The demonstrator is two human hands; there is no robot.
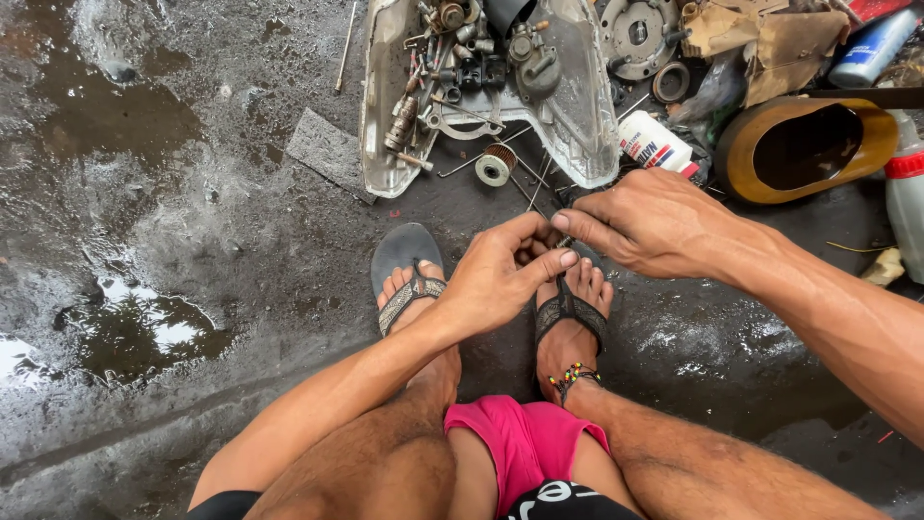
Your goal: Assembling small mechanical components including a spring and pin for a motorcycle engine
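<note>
My left hand (500,274) and my right hand (650,221) meet above my sandalled feet, fingertips pinched together around something very small that the fingers hide. A thin metal rod (534,188) runs on the ground from just beyond the fingertips toward a clear plastic tray (587,116) filled with several greasy engine parts, bolts and springs. I squat on wet dark concrete, knees and pink shorts at the bottom of the view.
A small round filter (496,166) lies below the tray. A white tube (656,144), an oval brown basin (804,149), cardboard (770,39), a round metal engine cover (635,34) and a bottle (907,207) crowd the upper right. Puddles (135,327) spread at left.
</note>
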